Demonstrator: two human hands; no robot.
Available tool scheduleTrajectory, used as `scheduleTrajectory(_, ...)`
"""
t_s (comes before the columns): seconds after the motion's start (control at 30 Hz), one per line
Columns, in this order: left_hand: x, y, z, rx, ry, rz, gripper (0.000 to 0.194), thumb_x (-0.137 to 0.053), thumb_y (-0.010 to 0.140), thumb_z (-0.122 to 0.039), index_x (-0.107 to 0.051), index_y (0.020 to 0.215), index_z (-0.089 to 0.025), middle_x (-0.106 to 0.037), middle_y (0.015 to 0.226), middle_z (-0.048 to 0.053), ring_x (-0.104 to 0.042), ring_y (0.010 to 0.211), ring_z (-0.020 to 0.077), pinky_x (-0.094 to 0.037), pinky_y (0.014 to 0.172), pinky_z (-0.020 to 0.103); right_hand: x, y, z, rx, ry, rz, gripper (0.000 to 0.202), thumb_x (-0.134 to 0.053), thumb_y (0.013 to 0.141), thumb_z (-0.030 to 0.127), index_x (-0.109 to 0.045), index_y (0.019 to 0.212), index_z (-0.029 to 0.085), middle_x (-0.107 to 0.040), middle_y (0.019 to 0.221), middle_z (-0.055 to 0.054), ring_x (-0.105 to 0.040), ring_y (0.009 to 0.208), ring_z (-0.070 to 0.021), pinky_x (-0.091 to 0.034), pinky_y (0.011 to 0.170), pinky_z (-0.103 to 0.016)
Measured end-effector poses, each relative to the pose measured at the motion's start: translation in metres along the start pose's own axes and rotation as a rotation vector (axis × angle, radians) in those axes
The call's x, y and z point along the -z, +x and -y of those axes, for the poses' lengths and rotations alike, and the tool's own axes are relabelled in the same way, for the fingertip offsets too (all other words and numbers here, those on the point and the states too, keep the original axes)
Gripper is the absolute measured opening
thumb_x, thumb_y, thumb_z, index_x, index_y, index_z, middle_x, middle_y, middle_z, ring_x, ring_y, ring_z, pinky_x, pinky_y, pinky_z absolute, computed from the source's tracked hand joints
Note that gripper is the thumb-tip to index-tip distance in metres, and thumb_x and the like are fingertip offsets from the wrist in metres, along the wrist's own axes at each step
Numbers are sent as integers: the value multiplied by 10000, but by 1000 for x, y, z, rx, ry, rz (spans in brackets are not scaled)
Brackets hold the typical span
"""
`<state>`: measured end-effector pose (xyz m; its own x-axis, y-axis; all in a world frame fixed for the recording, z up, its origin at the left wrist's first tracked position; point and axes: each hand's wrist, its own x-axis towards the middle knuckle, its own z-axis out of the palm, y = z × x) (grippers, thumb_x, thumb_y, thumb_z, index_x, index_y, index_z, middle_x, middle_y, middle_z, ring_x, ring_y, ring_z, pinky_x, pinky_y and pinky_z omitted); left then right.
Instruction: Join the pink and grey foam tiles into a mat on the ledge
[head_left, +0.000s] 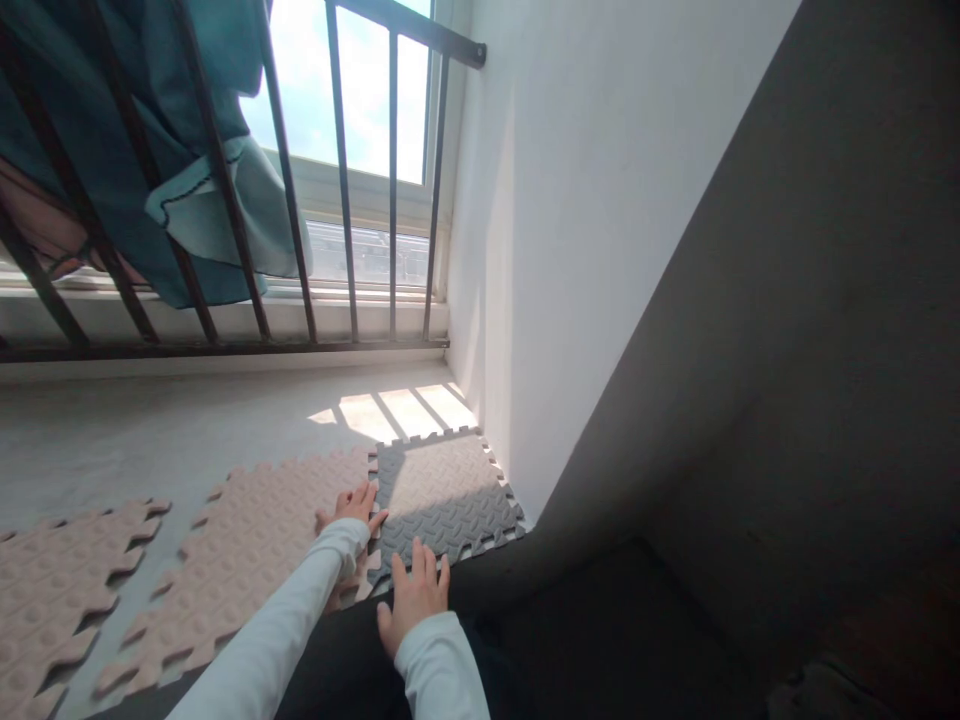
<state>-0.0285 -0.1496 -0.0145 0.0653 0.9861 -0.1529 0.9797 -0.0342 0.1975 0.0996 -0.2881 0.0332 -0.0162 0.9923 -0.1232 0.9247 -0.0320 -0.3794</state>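
1. Grey mat point(446, 490): square, with raised zigzag tread and toothed rim, at the ledge's point(187, 415) right-hand end beside the smooth white wall point(570, 200).
2. Left hand point(352, 507): palm down, grasping nothing, on the bumpy pink mat point(270, 520), thumb at the seam between the two.
3. Right hand point(420, 590): fingers spread, unclenched, at the grey mat's near edge; I can't tell whether they touch.
4. Beyond the ledge's back edge: slim dark bars point(342, 170), folded teal cloth point(259, 210) behind.

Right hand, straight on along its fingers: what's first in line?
Probably the grey mat tile: the right hand points at it, fingertips overlapping its near edge in this view; whether they touch is unclear.
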Motion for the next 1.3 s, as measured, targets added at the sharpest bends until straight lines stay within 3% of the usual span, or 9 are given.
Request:
scheduleTrajectory(0.2, 4, 17, 0, -25, 40, -2, 439, -340, 793, -378, -447, 1205, -271, -305, 1398, 48, -202, 1278, 257, -217, 959, 552, -10, -2, 3, 172, -42, 118, 600, -460, 722, 556, -347, 1272, 344, -179, 1428, -82, -141, 1295, -281, -120, 1000, -567)
scheduleTrajectory(0.37, -1, 35, 5, -10, 8, -20, 499, -307, 805, -365, -319, 1300, -298, -263, 1419, 32, -242, 1273, 250, -175, 974, 575, -17, 2, 8, 130, 17, 144, 650, -444, 712, 596, -325, 1292, 327, -184, 1421, -109, -110, 1293, -302, -70, 1000, -587)
scheduleTrajectory(0.47, -4, 44, 6, -2, 8, -23, 490, -332, 798, -383, -346, 1285, -326, -296, 1405, 14, -231, 1279, 262, -197, 978, 561, -16, 5, 12, 109, 55, 167, 672, -407, 706, 636, -354, 1285, 298, -204, 1413, -129, -109, 1288, -321, -25, 1005, -579)
scheduleTrajectory(0.63, 7, 73, 10, -68, 59, 50, 427, -365, 794, -373, -478, 1192, -265, -426, 1316, 66, -375, 1199, 210, -300, 978, 376, -9, 11, 16, 79, 56, 178, 643, -352, 725, 643, -407, 1255, 283, -248, 1395, -143, -145, 1283, -320, -18, 1000, -583)
scheduleTrajectory(0.8, 6, 94, 14, -6, 14, 16, 520, -359, 799, -355, -346, 1298, -210, -263, 1415, 81, -267, 1270, 231, -271, 1004, 405, -7, 15, 14, 80, 54, 214, 585, -377, 732, 612, -438, 1223, 299, -236, 1401, -133, -140, 1288, -300, -38, 999, -580)
scheduleTrajectory(0.97, 0, 94, 10, 79, 44, 2, 502, -351, 813, -335, -325, 1307, -250, -266, 1417, 42, -196, 1299, 225, -227, 1021, 472, -9, 18, 14, 77, 23, 222, 545, -430, 732, 566, -440, 1214, 311, -234, 1404, -121, -141, 1288, -293, -49, 1002, -575)
scheduleTrajectory(1.13, 11, 88, 12, 20, 40, 95, 505, -335, 823, -342, -306, 1317, -244, -227, 1429, 42, -168, 1309, 208, -209, 1034, 451, -10, 19, 15, 77, -14, 199, 525, -452, 725, 565, -463, 1188, 317, -258, 1400, -97, -162, 1284, -294, -89, 1005, -569)
scheduleTrajectory(1.23, 18, 69, 29, -55, -9, 67, 521, -326, 819, -329, -295, 1323, -203, -236, 1421, 63, -204, 1298, 215, -210, 1025, 471, -9, 18, 14, 90, -38, 189, 512, -444, 735, 562, -466, 1185, 319, -260, 1400, -89, -174, 1284, -282, -98, 1012, -547)
scheduleTrajectory(1.3, 22, 43, 55, -37, -16, 11, 557, -347, 803, -324, -278, 1331, -162, -230, 1419, 89, -209, 1295, 228, -198, 1023, 488, -10, 18, 13, 96, -56, 193, 520, -449, 736, 558, -462, 1194, 311, -254, 1400, -97, -172, 1285, -279, -100, 1016, -531)
